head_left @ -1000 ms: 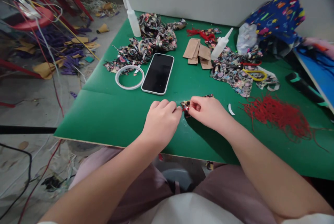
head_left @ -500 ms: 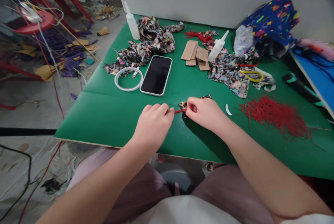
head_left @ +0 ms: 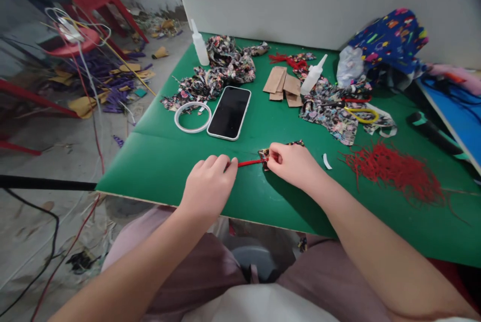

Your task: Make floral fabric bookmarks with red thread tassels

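Stretching a red cord [head_left: 250, 163] between them, two bare hands work low over the green table [head_left: 158, 162], close to its near edge. The left hand [head_left: 206, 184] is turned back upward, its knuckles raised and its fingers curled tightly over one end of the cord; that forearm slants in from the lower left. The right hand [head_left: 295, 164] is bent inward at the wrist, with thumb and forefinger pinched together on a small floral strip [head_left: 263, 153] just where the cord meets it. Exactly what lies between those fingertips is hidden. The cord runs straight and thin, nearly level, and the strip lies partly under the right hand, its dark patterned end poking out beyond the knuckles.

The table's covering is smooth and faintly shiny. Beyond the left hand lie a flat black phone [head_left: 230, 112] with a pale rim and, just beside it, a round white roll of tape [head_left: 177, 117]. Behind them is a soft, crumpled heap of floral cloth [head_left: 229, 64]. Stiff brown pieces of card [head_left: 276, 79] overlap near a cloudy plastic bottle [head_left: 312, 80] with a tapered spout. Right of the right hand spreads a loose tangle of red threads [head_left: 394, 169], near a small curved white scrap [head_left: 326, 162].
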`<state>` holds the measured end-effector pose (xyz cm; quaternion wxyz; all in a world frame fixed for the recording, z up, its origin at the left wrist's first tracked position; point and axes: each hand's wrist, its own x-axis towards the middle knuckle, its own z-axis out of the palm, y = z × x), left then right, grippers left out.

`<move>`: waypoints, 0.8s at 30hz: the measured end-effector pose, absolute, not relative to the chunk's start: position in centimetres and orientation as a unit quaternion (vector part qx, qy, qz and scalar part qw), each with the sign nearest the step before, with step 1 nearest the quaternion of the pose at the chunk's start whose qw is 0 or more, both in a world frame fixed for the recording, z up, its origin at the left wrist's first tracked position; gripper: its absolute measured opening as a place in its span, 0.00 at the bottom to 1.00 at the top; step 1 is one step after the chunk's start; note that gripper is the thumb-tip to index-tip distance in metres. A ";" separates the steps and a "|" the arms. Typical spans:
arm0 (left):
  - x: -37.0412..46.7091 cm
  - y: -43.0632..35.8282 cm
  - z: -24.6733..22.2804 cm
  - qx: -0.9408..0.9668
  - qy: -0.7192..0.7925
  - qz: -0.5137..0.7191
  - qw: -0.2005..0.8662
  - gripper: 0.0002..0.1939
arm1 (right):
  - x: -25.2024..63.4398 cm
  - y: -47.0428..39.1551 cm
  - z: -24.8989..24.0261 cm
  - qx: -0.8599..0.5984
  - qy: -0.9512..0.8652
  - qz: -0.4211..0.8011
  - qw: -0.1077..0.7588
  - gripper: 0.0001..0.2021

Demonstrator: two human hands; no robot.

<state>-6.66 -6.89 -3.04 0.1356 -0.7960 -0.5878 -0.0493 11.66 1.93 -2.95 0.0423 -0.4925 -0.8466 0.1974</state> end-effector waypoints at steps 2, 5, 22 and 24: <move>-6.1 -6.8 -2.2 -0.784 -0.608 -0.052 0.112 0.11 | 11.7 1.9 -3.0 -0.491 -0.848 0.194 0.044 0.05; -4.8 -5.9 -1.2 -0.793 -0.600 -0.094 0.051 0.11 | 11.7 1.9 -3.2 -0.489 -0.852 0.184 0.043 0.05; -3.8 -3.2 -4.3 -0.810 -0.544 -0.195 -0.103 0.11 | 11.8 2.1 -3.3 -0.493 -0.843 0.207 0.060 0.06; -3.8 -3.3 -4.3 -0.816 -0.537 -0.190 -0.103 0.11 | 11.8 2.1 -3.3 -0.498 -0.840 0.208 0.055 0.06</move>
